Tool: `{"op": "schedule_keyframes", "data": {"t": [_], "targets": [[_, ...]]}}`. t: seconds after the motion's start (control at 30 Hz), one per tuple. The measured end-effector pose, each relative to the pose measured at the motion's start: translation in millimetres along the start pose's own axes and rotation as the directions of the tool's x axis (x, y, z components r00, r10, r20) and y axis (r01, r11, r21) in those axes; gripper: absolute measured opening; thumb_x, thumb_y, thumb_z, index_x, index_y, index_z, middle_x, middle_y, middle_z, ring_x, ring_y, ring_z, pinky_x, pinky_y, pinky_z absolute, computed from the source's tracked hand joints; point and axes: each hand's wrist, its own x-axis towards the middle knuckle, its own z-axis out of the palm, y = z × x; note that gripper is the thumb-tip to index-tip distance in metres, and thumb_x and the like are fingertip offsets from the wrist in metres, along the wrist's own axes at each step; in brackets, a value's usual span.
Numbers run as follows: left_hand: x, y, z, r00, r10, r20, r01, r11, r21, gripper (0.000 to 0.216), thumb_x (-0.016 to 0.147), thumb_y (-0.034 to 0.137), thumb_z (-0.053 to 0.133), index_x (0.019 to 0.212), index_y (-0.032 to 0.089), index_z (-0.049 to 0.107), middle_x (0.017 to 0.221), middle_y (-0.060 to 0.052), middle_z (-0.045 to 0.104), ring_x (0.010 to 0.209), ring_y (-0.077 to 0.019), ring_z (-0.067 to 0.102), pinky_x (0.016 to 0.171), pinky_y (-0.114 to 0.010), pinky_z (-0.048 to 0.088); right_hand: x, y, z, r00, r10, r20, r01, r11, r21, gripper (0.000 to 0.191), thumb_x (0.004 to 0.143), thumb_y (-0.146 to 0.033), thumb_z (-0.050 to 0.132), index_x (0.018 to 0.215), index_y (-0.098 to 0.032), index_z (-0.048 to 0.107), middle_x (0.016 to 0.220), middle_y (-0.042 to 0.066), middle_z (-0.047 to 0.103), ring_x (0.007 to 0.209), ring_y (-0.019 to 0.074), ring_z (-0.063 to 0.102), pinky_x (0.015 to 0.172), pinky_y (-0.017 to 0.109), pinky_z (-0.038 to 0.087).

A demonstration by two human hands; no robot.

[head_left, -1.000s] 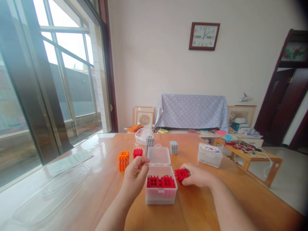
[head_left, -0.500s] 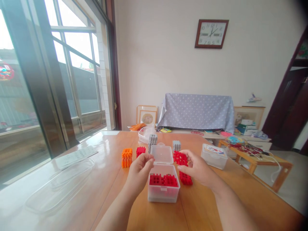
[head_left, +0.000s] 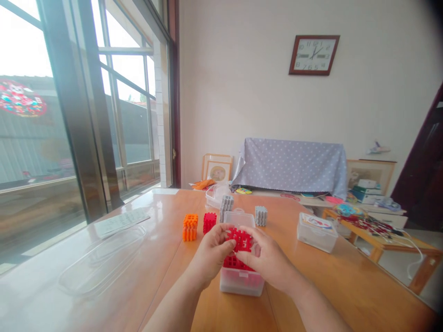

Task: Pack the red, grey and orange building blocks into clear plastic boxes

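Note:
My left hand (head_left: 212,253) and my right hand (head_left: 269,252) meet above a clear plastic box (head_left: 242,283). Between them they hold red interlocking blocks (head_left: 239,240), square with notched edges and window-like cut-outs. Fingers of both hands are closed on the blocks; how many are there I cannot tell. More red blocks (head_left: 232,263) lie inside the box, partly covered by my hands. Its hinged lid (head_left: 239,218) stands open at the far side. Beyond my left hand are a red block stack (head_left: 209,222) and an orange block stack (head_left: 190,227).
Grey block stacks (head_left: 226,205) stand behind the lid, one more to the right. A lidded box (head_left: 317,232) with cards on top sits at the table's right. Clear plastic lids (head_left: 104,260) and a printed sheet (head_left: 121,221) lie at left. An open clear container (head_left: 215,197) is farther back.
My right hand has moved left with red blocks to above the box. My left hand, before pinched and apart, now grips them too. The view has shifted slightly left.

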Motion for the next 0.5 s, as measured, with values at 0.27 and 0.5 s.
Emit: {"op": "schedule_keyframes", "data": {"t": [0.27, 0.5], "targets": [[3.0, 0.1, -7.3, 0.998, 0.048, -0.044, -0.046, 0.998, 0.052, 0.040, 0.076, 0.031, 0.079, 0.107, 0.018, 0.057, 0.085, -0.003, 0.070, 0.072, -0.0141, 0.065, 0.067, -0.025, 0.048, 7.8, 18.3, 4.3, 0.994, 0.107, 0.012, -0.107, 0.970, 0.219, 0.040, 0.090, -0.046, 0.060, 0.121, -0.021, 0.067, 0.098, 0.005, 0.074, 0.084, 0.0211, 0.068, 0.076, 0.034, 0.055], [10.3, 3.5, -23.7, 0.948, 0.130, -0.292, -0.082, 0.982, 0.172, 0.032, 0.075, 0.031, 0.073, 0.100, 0.016, 0.060, 0.084, -0.003, 0.071, 0.069, -0.0126, 0.062, 0.061, -0.023, 0.042, 21.6, 16.2, -4.7, 0.997, 0.072, -0.036, -0.069, 0.994, 0.090, 0.027, 0.091, -0.043, 0.056, 0.096, -0.021, 0.070, 0.089, 0.003, 0.071, 0.083, 0.0192, 0.064, 0.078, 0.031, 0.050]]}}
